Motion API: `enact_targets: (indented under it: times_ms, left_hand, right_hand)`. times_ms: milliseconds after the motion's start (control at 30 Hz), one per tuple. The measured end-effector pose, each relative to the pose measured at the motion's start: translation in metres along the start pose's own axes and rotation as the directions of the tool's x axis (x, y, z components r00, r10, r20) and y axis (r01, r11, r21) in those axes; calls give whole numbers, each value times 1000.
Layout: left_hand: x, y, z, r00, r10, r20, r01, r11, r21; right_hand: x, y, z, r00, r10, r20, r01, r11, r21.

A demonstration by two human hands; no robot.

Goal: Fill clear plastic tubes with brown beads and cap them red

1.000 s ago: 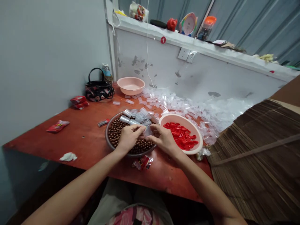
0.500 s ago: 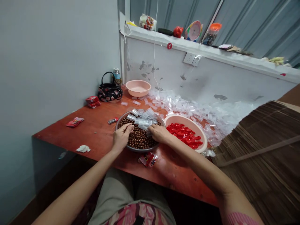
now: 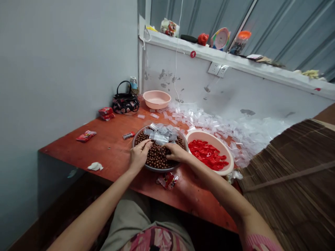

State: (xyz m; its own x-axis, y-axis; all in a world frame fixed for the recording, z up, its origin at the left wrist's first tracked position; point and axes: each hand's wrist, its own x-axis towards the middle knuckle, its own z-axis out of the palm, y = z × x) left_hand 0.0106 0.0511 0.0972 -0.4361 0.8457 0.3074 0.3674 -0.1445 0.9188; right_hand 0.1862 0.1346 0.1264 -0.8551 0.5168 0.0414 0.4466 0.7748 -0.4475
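Observation:
A grey-rimmed basin [image 3: 135, 146] holds many shiny brown balls [image 3: 157, 157], with clear plastic pieces [image 3: 167, 129] heaped on their far side. Over the basin's left part is my left hand [image 3: 138, 156], its thumb and forefinger pinched together beside a clear plastic tube [image 3: 159, 138]. Whatever lies between those fingertips is too small to make out. My right hand [image 3: 176, 152] reaches in from the right and touches the brown balls, thumb and fingers apart, some fingertips hidden. Close by on the right, a pink basin [image 3: 230, 164] contains red plastic pieces [image 3: 206, 153].
Clear plastic pieces [image 3: 222, 125] spread along the wall. Brown cardboard [image 3: 293, 167] is stacked at right. Behind stand a pink basin [image 3: 157, 100] and a black handbag [image 3: 125, 104]. Red packets [image 3: 86, 135] lie left, another packet [image 3: 167, 180] at the front, near a white tissue [image 3: 95, 166].
My right hand has moved from the clear plastic pieces down to the brown balls, and its fingers have spread. My left hand stays pinched at the basin. The view has shifted slightly.

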Motion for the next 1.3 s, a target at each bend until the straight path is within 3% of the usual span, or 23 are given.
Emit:
enact_targets:
  times_ms: [67, 167, 267, 367, 467, 533, 633, 733, 767, 800, 867, 900, 1000, 1067, 1167, 1300]
  left_hand:
    - [-1, 0, -1, 1000, 4, -8, -4, 1000, -24]
    - [-2, 3, -1, 1000, 15, -8, -15, 998, -64]
    - [-4, 7, 3, 997, 39, 65, -31, 993, -112]
    - [-4, 13, 11, 970, 63, 236, -26, 987, -157]
    - [-2, 22, 23, 915, 60, 398, 10, 985, -170]
    - [-1, 29, 28, 904, 58, 424, 11, 987, -158]
    - [-9, 39, 25, 928, 99, 359, -100, 995, -14]
    - [-41, 34, 12, 956, 231, 179, -269, 935, 233]
    - [-57, 29, 8, 932, 299, 206, -349, 893, 283]
    - [-74, 22, 6, 876, 378, 299, -460, 840, 287]
    - [-107, 7, 10, 663, 484, 571, -675, 717, 175]
    - [-120, 0, 16, 625, 476, 619, -707, 682, 190]
    - [-139, -11, 44, 773, 327, 543, -604, 642, 473]
    - [-137, -11, 61, 843, 218, 492, -510, 614, 602]
    - [-127, -7, 74, 867, 80, 492, -441, 583, 682]
    - [-117, -10, 76, 848, 21, 529, -447, 563, 695]
  right_hand:
    - [-5, 2, 0, 996, 66, -54, -42, 933, 356]
    - [-12, 3, 1, 989, 140, -55, -55, 677, 734]
    - [-17, 3, 2, 983, 173, -67, -24, 475, 880]
    - [-22, 1, 2, 978, 187, -87, 19, 340, 940]
    - [-25, -1, 1, 973, 201, -111, 45, 309, 950]
    - [-26, -4, 1, 967, 219, -131, 49, 346, 937]
    - [-22, -7, 2, 949, 255, -184, 62, 424, 904]
    - [-17, -3, 7, 930, 297, -216, 58, 460, 886]
    - [-16, -1, 10, 922, 320, -220, 47, 470, 882]
    - [-15, 2, 12, 911, 345, -225, 33, 482, 876]
    - [-14, 7, 16, 892, 383, -241, 12, 511, 860]
    - [-14, 9, 18, 887, 391, -247, 8, 523, 853]
    - [-16, 11, 21, 891, 380, -248, 11, 528, 849]
    - [-17, 9, 21, 894, 378, -240, 13, 513, 858]
    - [-19, 5, 20, 883, 403, -241, 22, 478, 878]
    - [-19, 3, 20, 875, 421, -238, 38, 430, 902]
